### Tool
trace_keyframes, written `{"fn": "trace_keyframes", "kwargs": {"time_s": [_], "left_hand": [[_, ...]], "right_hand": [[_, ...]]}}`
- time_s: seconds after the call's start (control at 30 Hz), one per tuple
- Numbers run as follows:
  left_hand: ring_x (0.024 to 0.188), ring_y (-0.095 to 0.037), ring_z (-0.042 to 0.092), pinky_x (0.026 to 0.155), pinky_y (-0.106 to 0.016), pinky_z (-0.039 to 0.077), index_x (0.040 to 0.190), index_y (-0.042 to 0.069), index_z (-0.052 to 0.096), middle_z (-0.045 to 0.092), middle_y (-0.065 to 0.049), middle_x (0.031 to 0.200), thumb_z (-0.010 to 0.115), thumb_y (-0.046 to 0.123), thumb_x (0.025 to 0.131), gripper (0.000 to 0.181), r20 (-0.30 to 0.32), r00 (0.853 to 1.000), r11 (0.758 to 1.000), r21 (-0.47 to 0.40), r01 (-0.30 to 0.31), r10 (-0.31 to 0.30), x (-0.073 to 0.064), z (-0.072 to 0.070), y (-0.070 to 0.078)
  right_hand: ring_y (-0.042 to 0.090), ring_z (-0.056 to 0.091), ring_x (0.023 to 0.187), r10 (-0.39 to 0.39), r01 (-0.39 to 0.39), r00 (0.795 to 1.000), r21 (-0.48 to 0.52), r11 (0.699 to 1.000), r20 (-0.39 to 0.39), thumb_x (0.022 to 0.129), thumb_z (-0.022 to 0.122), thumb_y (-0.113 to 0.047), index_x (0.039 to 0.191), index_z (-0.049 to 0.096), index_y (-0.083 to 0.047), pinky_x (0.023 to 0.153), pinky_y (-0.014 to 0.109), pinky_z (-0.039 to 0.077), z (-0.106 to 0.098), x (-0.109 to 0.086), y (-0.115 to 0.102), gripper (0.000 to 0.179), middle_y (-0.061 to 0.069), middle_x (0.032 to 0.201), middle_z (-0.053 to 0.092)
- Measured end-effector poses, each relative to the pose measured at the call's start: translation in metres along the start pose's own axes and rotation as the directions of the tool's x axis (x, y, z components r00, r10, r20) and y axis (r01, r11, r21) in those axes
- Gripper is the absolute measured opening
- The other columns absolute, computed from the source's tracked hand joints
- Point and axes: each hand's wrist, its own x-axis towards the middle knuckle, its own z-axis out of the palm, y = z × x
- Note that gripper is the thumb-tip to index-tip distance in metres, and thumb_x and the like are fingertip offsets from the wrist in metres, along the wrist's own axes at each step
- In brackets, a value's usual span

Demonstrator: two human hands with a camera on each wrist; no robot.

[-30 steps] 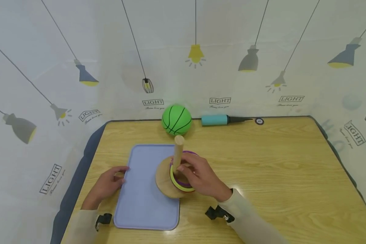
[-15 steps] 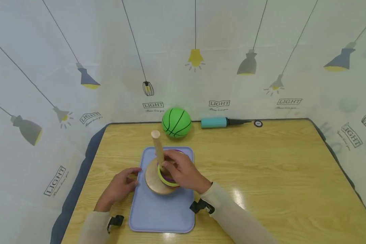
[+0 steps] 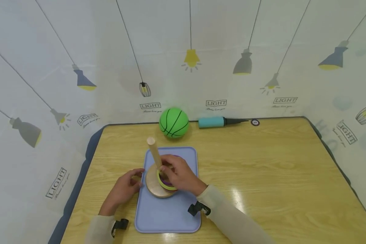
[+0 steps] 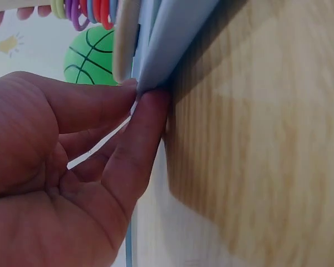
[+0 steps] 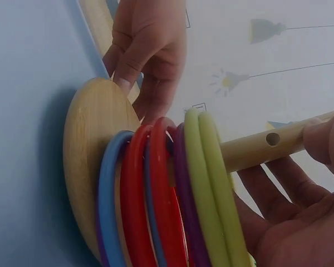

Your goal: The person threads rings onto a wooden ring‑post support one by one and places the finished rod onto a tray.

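My right hand [image 3: 182, 174] grips the wooden post [image 3: 154, 151] of a ring-toss stand low down, near its rings. The stand's round base [image 5: 94, 128] is close over a blue tray [image 3: 167, 215], the post leaning left in the head view. Several coloured rings [image 5: 134, 206], in blue, red, purple and yellow-green, hang around the post. My left hand [image 3: 125, 187] pinches the tray's left edge. In the left wrist view, the thumb and a finger [image 4: 136, 139] meet at that edge, one on each side of it.
At the back of the wooden table [image 3: 262, 176] sits a green ball [image 3: 174, 123] with black lines. Right of it lie a turquoise hand pump [image 3: 211, 122] and a small dark round disc [image 3: 255, 122]. A lamp-print curtain [image 3: 225, 81] stands behind the table.
The left hand has drawn the tray to the right, while the right hand has brought the stand left. The base, formerly overhanging the tray's right edge, now lies within its outline.
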Motion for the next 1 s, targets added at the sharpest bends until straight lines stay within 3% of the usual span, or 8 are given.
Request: {"fn": "trace_keyframes", "kwargs": {"time_s": [0.27, 0.6, 0.83, 0.9, 1.0], "left_hand": [[0.093, -0.019, 0.07, 0.074, -0.027, 0.061, 0.148, 0.008, 0.06, 0.063, -0.022, 0.137, 0.068, -0.002, 0.098, 0.051, 0.003, 1.0, 0.999, -0.053, 0.004, -0.004, -0.006, 0.002, 0.004], [0.091, -0.017, 0.071, 0.073, -0.026, 0.06, 0.146, 0.008, 0.061, 0.064, -0.022, 0.135, 0.069, -0.001, 0.097, 0.05, -0.004, 1.0, 1.0, -0.026, -0.007, 0.007, -0.008, 0.002, 0.005], [0.094, -0.018, 0.074, 0.076, -0.026, 0.057, 0.144, 0.007, 0.063, 0.068, -0.019, 0.13, 0.07, 0.001, 0.097, 0.047, -0.012, 0.998, 0.996, 0.069, -0.054, 0.055, -0.006, 0.001, 0.005], [0.093, -0.017, 0.074, 0.077, -0.028, 0.057, 0.142, 0.007, 0.065, 0.07, -0.017, 0.127, 0.07, 0.002, 0.098, 0.045, -0.032, 0.996, 0.99, 0.117, -0.076, 0.08, -0.006, 0.002, 0.004], [0.097, -0.021, 0.074, 0.082, -0.036, 0.059, 0.139, 0.007, 0.067, 0.072, -0.015, 0.124, 0.071, 0.008, 0.099, 0.04, -0.087, 0.985, 0.967, 0.221, -0.128, 0.15, -0.005, 0.003, 0.005]], "right_hand": [[0.017, 0.073, 0.106, 0.03, -0.03, 0.999, -0.014, 0.999, 0.034, 0.106, 0.063, -0.01, 0.129, 0.069, -0.005, 0.088, 0.026, 0.06, 0.009, -0.005, 0.002, 0.024, 0.009, 0.116, 0.074], [0.012, 0.073, 0.101, 0.043, -0.04, 0.997, -0.046, 0.998, 0.062, 0.108, 0.061, -0.016, 0.126, 0.07, -0.008, 0.084, 0.024, 0.06, 0.009, -0.005, -0.001, 0.022, 0.007, 0.113, 0.073], [0.016, 0.071, 0.116, 0.113, -0.109, 0.986, -0.033, 0.993, 0.124, 0.11, 0.059, -0.023, 0.139, 0.065, -0.01, 0.093, 0.024, 0.059, -0.004, -0.01, -0.007, 0.032, 0.004, 0.127, 0.071], [0.02, 0.071, 0.119, 0.103, -0.098, 0.986, -0.047, 0.994, 0.13, 0.109, 0.06, -0.024, 0.142, 0.063, -0.01, 0.094, 0.027, 0.06, -0.013, -0.016, -0.008, 0.036, 0.003, 0.13, 0.07], [0.022, 0.071, 0.114, 0.05, -0.03, 0.992, -0.168, 0.985, 0.116, 0.107, 0.064, -0.025, 0.139, 0.065, -0.01, 0.092, 0.033, 0.061, -0.034, -0.027, -0.007, 0.036, 0.003, 0.128, 0.072]]}}
